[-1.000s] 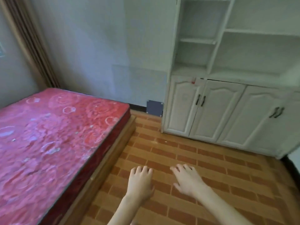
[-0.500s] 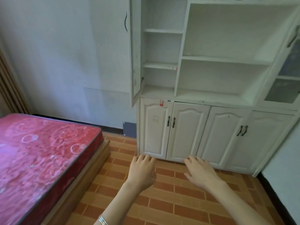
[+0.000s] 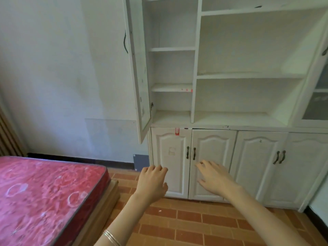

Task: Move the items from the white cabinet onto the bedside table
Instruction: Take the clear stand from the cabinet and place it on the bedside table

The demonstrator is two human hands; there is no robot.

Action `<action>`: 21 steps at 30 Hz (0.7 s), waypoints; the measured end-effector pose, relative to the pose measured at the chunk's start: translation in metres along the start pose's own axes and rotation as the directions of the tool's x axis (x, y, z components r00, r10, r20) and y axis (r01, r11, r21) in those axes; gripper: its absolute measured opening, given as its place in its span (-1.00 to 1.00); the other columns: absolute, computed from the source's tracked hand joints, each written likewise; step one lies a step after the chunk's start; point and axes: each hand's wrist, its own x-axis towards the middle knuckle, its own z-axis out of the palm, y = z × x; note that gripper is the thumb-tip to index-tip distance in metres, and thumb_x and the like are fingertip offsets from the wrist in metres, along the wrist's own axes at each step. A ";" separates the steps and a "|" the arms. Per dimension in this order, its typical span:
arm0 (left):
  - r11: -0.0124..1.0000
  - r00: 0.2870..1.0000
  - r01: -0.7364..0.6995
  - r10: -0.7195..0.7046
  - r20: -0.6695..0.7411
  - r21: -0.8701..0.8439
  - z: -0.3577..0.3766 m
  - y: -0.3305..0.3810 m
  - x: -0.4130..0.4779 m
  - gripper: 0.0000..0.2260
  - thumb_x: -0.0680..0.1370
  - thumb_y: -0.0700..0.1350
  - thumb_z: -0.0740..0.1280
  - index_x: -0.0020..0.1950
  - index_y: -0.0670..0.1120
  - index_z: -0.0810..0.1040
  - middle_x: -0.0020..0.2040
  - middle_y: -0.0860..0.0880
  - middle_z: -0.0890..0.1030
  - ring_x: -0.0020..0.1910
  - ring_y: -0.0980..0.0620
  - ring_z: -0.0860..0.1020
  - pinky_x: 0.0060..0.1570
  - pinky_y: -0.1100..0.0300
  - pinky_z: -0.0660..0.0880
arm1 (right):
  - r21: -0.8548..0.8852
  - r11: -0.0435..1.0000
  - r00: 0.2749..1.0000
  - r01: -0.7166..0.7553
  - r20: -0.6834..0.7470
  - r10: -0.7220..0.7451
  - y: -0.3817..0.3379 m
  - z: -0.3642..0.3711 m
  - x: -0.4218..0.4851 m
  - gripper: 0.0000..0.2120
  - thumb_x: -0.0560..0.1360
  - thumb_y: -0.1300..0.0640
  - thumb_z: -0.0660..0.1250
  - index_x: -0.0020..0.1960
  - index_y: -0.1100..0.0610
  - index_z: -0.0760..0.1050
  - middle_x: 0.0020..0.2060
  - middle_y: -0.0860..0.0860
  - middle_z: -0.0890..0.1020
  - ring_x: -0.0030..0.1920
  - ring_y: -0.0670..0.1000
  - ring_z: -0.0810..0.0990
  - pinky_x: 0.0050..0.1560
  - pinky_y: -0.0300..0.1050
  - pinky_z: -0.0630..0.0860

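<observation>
1. Your left hand [image 3: 152, 181] and right hand [image 3: 213, 178] hover loose-fingered, holding nothing, before the closed lower doors [image 3: 213, 144].
2. The white cabinet [image 3: 248, 126] stands against the wall, one upper door [image 3: 138, 68] swung wide.

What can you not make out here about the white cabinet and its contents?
All in the head view:
1. Inside of the lower doors of the white cabinet: hidden, the doors are shut.
2. Right compartment: cloudy glass blurs it, the right edge cuts it.
3. Top shelf: cut by the top edge.
4. Bedside table: outside the frame.
</observation>
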 end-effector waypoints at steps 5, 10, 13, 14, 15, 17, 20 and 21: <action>0.997 0.997 -0.059 0.061 -0.041 0.040 -0.013 -0.026 0.073 -0.58 0.56 0.02 0.18 0.40 -0.02 0.27 0.34 -0.02 0.41 0.32 -0.06 0.35 0.34 0.03 0.26 | -0.011 1.000 0.996 -0.029 -0.083 0.028 0.013 -0.016 0.064 -0.52 0.51 0.01 0.20 0.39 0.07 0.22 0.31 0.07 0.39 0.28 0.11 0.39 0.24 0.06 0.40; 0.994 0.990 -0.110 0.111 -0.091 0.019 -0.013 -0.030 0.137 -0.58 0.55 0.03 0.19 0.40 0.00 0.27 0.33 0.01 0.43 0.30 -0.03 0.37 0.30 0.07 0.28 | -0.037 0.999 0.995 0.010 -0.096 -0.014 0.035 -0.025 0.119 -0.57 0.50 0.03 0.18 0.34 0.08 0.25 0.28 0.06 0.39 0.25 0.13 0.39 0.18 0.05 0.40; 0.993 0.986 -0.109 0.113 -0.126 0.032 -0.012 -0.031 0.183 -0.58 0.54 0.02 0.18 0.39 -0.01 0.29 0.32 0.00 0.44 0.28 -0.03 0.38 0.29 0.07 0.28 | -0.058 0.998 0.992 0.025 -0.118 -0.031 0.054 -0.033 0.155 -0.57 0.52 0.03 0.17 0.36 0.07 0.24 0.28 0.05 0.39 0.26 0.13 0.38 0.19 0.05 0.39; 0.993 0.983 -0.112 0.116 -0.141 0.040 -0.013 -0.030 0.198 -0.58 0.54 0.02 0.18 0.39 -0.01 0.29 0.31 0.00 0.44 0.28 -0.04 0.38 0.29 0.07 0.27 | -0.064 0.997 0.991 0.033 -0.125 -0.040 0.061 -0.036 0.167 -0.57 0.52 0.04 0.16 0.36 0.07 0.24 0.28 0.05 0.39 0.27 0.13 0.37 0.20 0.05 0.39; 0.993 0.980 -0.112 0.118 -0.159 0.047 -0.014 -0.030 0.212 -0.59 0.54 0.02 0.19 0.38 -0.01 0.30 0.30 0.01 0.44 0.27 -0.03 0.38 0.29 0.07 0.27 | -0.068 0.997 0.990 0.041 -0.134 -0.050 0.069 -0.040 0.179 -0.57 0.52 0.04 0.16 0.36 0.07 0.24 0.29 0.05 0.38 0.27 0.12 0.37 0.20 0.05 0.39; 0.993 0.973 -0.105 0.116 -0.201 0.062 -0.021 -0.031 0.247 -0.59 0.54 0.02 0.19 0.38 -0.01 0.30 0.30 0.01 0.45 0.27 -0.03 0.38 0.29 0.07 0.27 | -0.073 0.996 0.985 0.059 -0.156 -0.070 0.087 -0.052 0.207 -0.57 0.52 0.05 0.17 0.37 0.06 0.24 0.30 0.05 0.38 0.27 0.12 0.37 0.21 0.05 0.39; 0.994 0.962 -0.064 0.084 -0.261 0.085 -0.039 -0.034 0.303 -0.58 0.54 0.04 0.21 0.38 -0.01 0.30 0.31 0.01 0.44 0.29 -0.04 0.38 0.30 0.05 0.29 | -0.085 0.992 0.974 0.090 -0.203 -0.105 0.121 -0.076 0.248 -0.55 0.53 0.05 0.16 0.40 0.07 0.21 0.32 0.05 0.37 0.28 0.11 0.38 0.20 0.05 0.40; 0.994 0.958 -0.047 0.072 -0.278 0.098 -0.046 -0.035 0.321 -0.58 0.53 0.04 0.21 0.38 -0.01 0.31 0.30 0.00 0.44 0.28 -0.04 0.38 0.29 0.05 0.31 | -0.093 0.991 0.971 0.094 -0.213 -0.112 0.132 -0.085 0.260 -0.54 0.53 0.06 0.17 0.40 0.07 0.21 0.32 0.06 0.36 0.29 0.12 0.37 0.20 0.05 0.40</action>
